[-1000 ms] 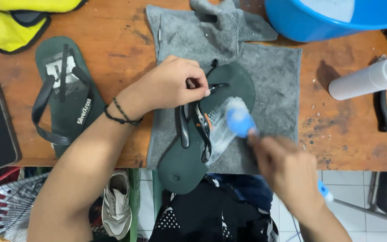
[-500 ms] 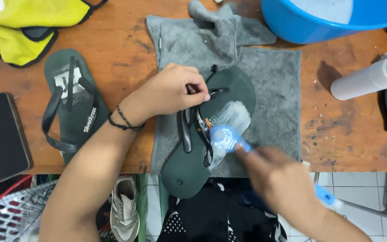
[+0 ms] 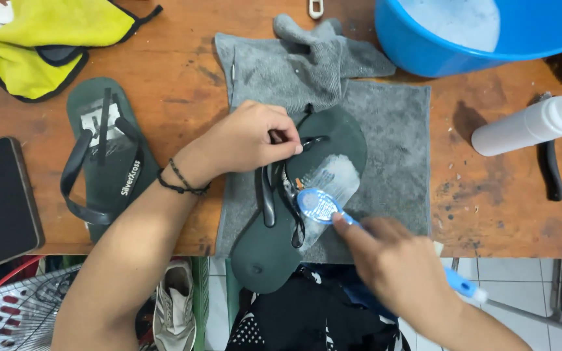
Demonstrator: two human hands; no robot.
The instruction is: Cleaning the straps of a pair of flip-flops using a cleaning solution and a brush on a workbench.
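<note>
A dark green flip-flop (image 3: 274,247) lies on a grey towel (image 3: 391,162) at the wooden table's near edge, its heel hanging over the edge. My left hand (image 3: 252,140) pinches its black strap near the toe post and pulls it aside. My right hand (image 3: 395,260) grips a blue brush (image 3: 320,205) whose round head rests on the sole, beside a patch of white foam (image 3: 336,175).
The second green flip-flop (image 3: 105,153) lies to the left. A black phone (image 3: 1,198) sits at the far left, a yellow cloth (image 3: 47,32) at the back left. A blue basin (image 3: 482,32) of soapy water and a white pump bottle (image 3: 531,123) stand on the right.
My right hand has drawn the brush down the sole toward me, leaving foam spread near the toe. My left hand keeps hold of the strap.
</note>
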